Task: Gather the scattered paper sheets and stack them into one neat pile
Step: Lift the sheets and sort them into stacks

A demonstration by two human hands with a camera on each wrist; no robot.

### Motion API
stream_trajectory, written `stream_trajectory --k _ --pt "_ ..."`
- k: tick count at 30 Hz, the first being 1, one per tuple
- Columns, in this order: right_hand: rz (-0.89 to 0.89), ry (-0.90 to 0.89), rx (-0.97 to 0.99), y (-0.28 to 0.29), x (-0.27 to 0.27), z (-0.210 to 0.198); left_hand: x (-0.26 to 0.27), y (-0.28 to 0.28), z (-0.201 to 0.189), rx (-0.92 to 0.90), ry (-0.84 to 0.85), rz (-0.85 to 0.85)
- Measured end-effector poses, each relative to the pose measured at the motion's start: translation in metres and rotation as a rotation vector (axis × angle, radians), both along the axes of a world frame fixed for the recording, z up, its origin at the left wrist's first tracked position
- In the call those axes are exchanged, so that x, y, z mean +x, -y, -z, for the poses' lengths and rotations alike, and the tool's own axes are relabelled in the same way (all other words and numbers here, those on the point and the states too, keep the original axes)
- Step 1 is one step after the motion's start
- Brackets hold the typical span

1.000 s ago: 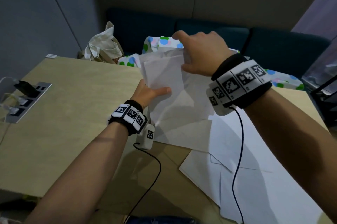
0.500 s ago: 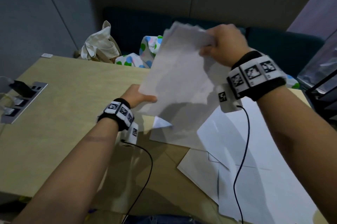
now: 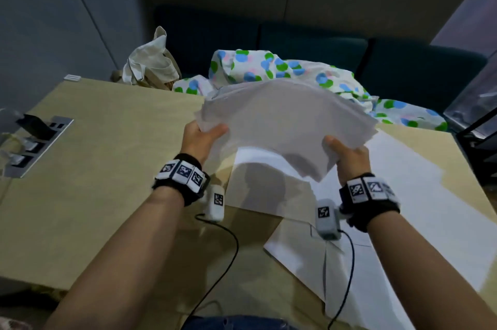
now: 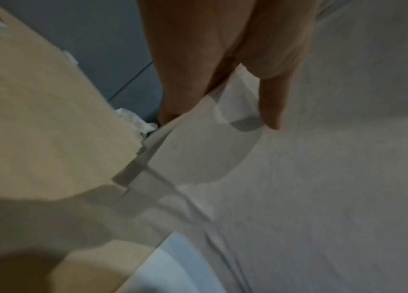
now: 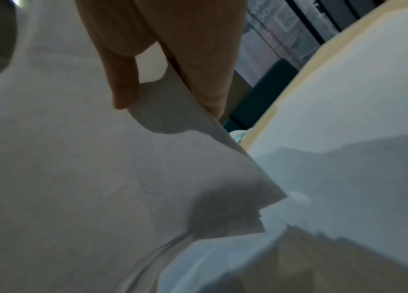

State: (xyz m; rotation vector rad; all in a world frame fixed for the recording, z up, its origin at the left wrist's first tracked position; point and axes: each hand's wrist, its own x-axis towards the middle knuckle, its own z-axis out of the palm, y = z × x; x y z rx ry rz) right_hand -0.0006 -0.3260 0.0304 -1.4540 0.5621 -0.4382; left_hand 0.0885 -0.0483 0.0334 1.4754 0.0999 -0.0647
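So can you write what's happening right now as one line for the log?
step: gathering | left hand: grips bundle of sheets | right hand: grips same bundle | bundle: lifted above table | loose sheets: on table

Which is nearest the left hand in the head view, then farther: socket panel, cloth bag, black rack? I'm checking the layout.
From the left hand:
1. Cloth bag, beyond it at the table's far edge.
2. Socket panel, at the table's left edge.
3. Black rack, far right past the right hand.
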Motion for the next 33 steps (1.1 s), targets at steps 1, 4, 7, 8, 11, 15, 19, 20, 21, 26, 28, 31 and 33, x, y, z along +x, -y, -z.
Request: stream_trajectory --k 1,4,7,8,11,15,19,20,21,26,28,31,33 --pt "0.001 -0.008 0.009 -0.002 -0.003 0.007 -0.005 0.0 0.007 -0.006 -0.012 0.023" --pt "0.049 0.018 -0.027 -0.005 -0.003 0.009 -0.012 -0.001 0.014 -0.005 0.005 0.02" --pt "0.088 0.08 -0.311 -0.003 -0.003 -0.005 -0.007 -0.006 0.005 0.016 0.052 0.0" --pt "0.096 0.104 -0.46 -0.002 -0.003 -0.009 -0.006 -0.007 0.0 0.022 0.075 0.003" --pt "0.039 0.182 -0.8 -0.004 0.003 -0.021 -0.001 -0.005 -0.012 0.05 0.14 -0.01" --pt "0.0 0.109 -1.007 -0.008 0.006 -0.018 0.003 0.001 -0.019 0.085 0.208 -0.041" --pt "0.05 0.109 -1.057 -0.003 0.006 -0.007 0.006 -0.001 -0.016 0.1 0.215 -0.067" --pt "0.066 0.101 -1.065 0.0 0.005 -0.005 0.007 -0.003 -0.014 0.113 0.224 -0.074" --pt "0.079 0.09 -1.067 0.003 0.005 -0.004 0.007 -0.005 -0.013 0.128 0.23 -0.075" --pt "0.019 0.025 -0.991 0.008 0.002 -0.005 0.007 -0.002 -0.02 0.179 0.191 -0.047" --pt "-0.014 -0.021 -1.033 0.008 0.003 -0.004 0.007 0.006 -0.031 0.396 0.254 -0.054" --pt "-0.046 -0.017 -1.099 0.01 0.004 -0.004 0.006 0.029 -0.058 1.12 0.43 0.127" --pt "-0.07 0.032 -1.118 0.007 0.006 -0.007 0.008 0.05 -0.072 1.424 0.504 0.434"
